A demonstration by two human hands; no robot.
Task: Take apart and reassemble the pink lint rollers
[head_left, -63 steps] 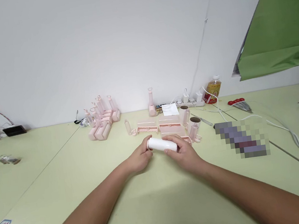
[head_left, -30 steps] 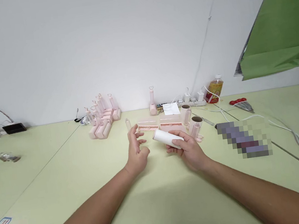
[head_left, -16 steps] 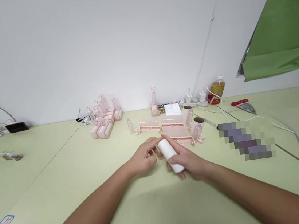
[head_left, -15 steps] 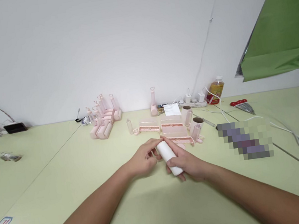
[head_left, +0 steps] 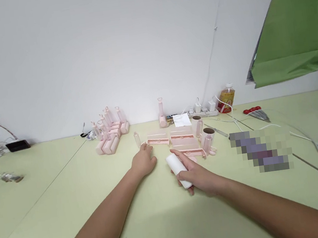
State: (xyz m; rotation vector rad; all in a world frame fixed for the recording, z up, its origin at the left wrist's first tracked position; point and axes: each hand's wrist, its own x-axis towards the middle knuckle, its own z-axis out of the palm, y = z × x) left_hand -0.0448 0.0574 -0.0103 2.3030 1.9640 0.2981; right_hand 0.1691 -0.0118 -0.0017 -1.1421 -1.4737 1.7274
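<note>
A white sticky lint-roller refill (head_left: 178, 170) is tilted in my right hand (head_left: 194, 173), thumb on its near side and fingers around it. Its far end points up and to the left. My left hand (head_left: 144, 160) is apart from the refill, reaching forward over the table with fingers stretched and thumb apart. Its fingertips cover the spot of a small pink part, so contact cannot be seen. A clear pink handle (head_left: 137, 139) stands just beyond them. To the right lie open pink lint-roller cases (head_left: 158, 140) with clear covers.
Assembled pink lint rollers (head_left: 111, 143) are grouped at the back left, and another (head_left: 162, 114) stands by the wall. Two upright rolls (head_left: 209, 137) are at the right. Farther along are a power strip (head_left: 209, 113), a bottle (head_left: 226, 98), cables and a pixelated patch.
My left hand has left the refill and moved forward and left, to the small pink part by the clear handle. My right hand still holds the refill. The view has shifted slightly.
</note>
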